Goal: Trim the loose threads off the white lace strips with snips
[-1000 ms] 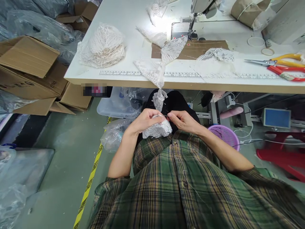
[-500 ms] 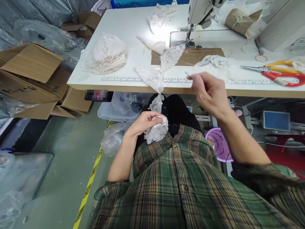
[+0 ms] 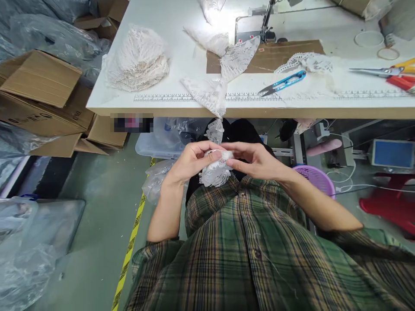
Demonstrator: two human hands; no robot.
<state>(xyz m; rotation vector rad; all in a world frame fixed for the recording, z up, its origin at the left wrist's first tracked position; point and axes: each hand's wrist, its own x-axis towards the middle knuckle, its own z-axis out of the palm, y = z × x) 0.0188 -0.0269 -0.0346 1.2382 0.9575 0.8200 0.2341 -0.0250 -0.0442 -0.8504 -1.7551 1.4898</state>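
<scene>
Over my lap, my left hand (image 3: 197, 163) pinches a bunched piece of white lace (image 3: 216, 173) between thumb and fingers. My right hand (image 3: 251, 160) grips the same bunch from the other side, fingertips close to those of the left. From this bunch a chain of lace pieces (image 3: 214, 97) runs up over the table edge toward the sewing machine (image 3: 266, 30). Blue thread snips (image 3: 283, 83) lie on the table near its front edge, touched by neither hand. The underside of the lace is hidden.
A pile of white lace (image 3: 138, 60) sits on the white table (image 3: 181, 56) at left. Brown cardboard (image 3: 292, 54) lies by the machine, with a lace scrap (image 3: 306, 62) and red-and-yellow scissors (image 3: 389, 73) to its right. Cardboard boxes (image 3: 42, 90) stand left; a purple basket (image 3: 316, 179) is below.
My right hand has come down from above the table edge to the lace in my left hand. The blue snips now lie on the table. The view has shifted slightly.
</scene>
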